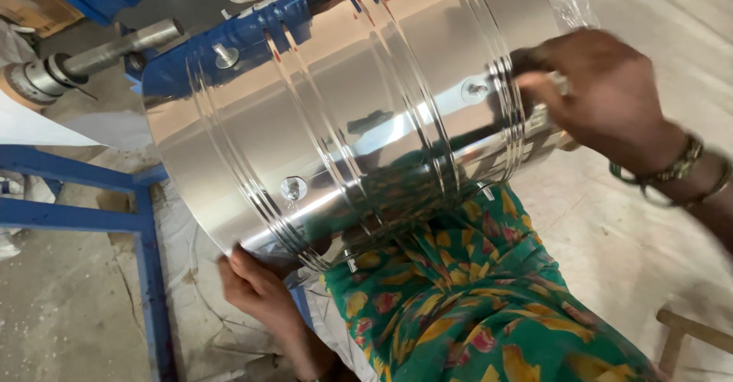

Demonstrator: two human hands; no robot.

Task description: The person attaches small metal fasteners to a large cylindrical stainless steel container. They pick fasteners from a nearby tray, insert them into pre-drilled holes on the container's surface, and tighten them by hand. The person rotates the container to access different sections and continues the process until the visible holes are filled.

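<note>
Ribbed steel drum (343,115) lies sideways across the lap, rivets already set in its wall, left hand (256,286) curled under its lower rim, right hand (603,92) clasping the far rim.

A large polished steel drum (343,115) lies on its side across the person's lap, its shell ribbed with raised bands and dotted with rivets (293,189). The left hand (256,286) grips the drum's lower rim from beneath, fingers curled under the edge. The right hand (603,92), with green bangles (672,172) at the wrist, clasps the opposite rim. A green floral garment (473,298) covers the lap and mirrors in the metal. Behind the drum stands a blue metal frame (145,229) with a grey steel shaft (99,54).
</note>
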